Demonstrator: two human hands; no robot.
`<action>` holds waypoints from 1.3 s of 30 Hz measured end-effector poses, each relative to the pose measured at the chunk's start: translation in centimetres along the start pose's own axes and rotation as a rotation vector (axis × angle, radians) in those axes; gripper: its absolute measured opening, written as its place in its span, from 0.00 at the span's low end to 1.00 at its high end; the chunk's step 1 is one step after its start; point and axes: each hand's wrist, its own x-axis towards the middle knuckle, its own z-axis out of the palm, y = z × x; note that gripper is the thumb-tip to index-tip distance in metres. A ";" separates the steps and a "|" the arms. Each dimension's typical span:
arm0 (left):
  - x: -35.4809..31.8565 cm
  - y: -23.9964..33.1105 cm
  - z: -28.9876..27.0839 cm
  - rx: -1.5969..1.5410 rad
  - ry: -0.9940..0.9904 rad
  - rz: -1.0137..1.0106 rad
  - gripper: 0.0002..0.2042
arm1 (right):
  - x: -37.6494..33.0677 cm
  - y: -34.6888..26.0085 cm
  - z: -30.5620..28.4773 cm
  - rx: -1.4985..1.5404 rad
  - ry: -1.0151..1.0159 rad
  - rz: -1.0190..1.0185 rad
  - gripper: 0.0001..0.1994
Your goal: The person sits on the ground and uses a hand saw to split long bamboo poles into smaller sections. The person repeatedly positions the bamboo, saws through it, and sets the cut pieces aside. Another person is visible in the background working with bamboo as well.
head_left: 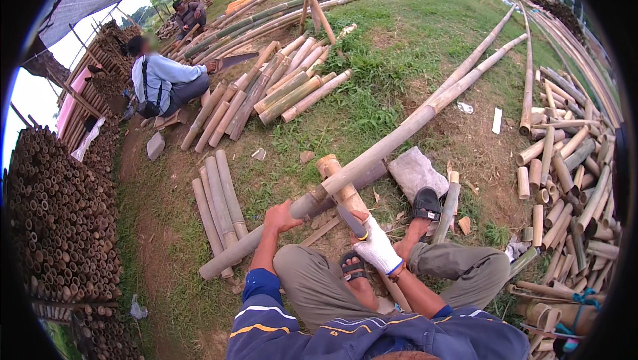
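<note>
A long bamboo pole (pixel 389 151) slants from the near left to the far right in front of me. My left hand (pixel 282 216) is bare and wraps round it near its close end. Under the pole, crosswise, lies a thicker bamboo piece (pixel 347 195). My right hand (pixel 379 246), in a white glove, grips a grey-bladed hand tool (pixel 351 220) by its yellow-and-black handle. Its blade points up beside the thick piece, close to the pole; whether it is a saw or a knife I cannot tell. My sandalled feet are on either side of the thick piece.
Cut bamboo lengths (pixel 221 194) lie at the left, with another row (pixel 302 91) beyond. A seated person (pixel 166 81) there holds a handsaw (pixel 237 60). A rough stone (pixel 417 173) sits near my foot. Loose bamboo pieces (pixel 565 174) heap up at right; stacked tubes (pixel 60 220) stand at left.
</note>
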 end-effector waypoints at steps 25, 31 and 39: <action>-0.3 -0.4 0.1 -0.046 -0.018 0.004 0.42 | -9.0 1.8 -3.0 -0.170 -0.038 0.006 0.31; -0.3 -0.6 1.1 -0.046 0.014 -0.022 0.42 | -13.1 -2.0 -5.6 -0.180 -0.055 0.134 0.32; 0.7 0.7 -0.5 -0.016 0.040 0.037 0.42 | 11.6 2.9 5.3 -0.087 0.009 -0.037 0.28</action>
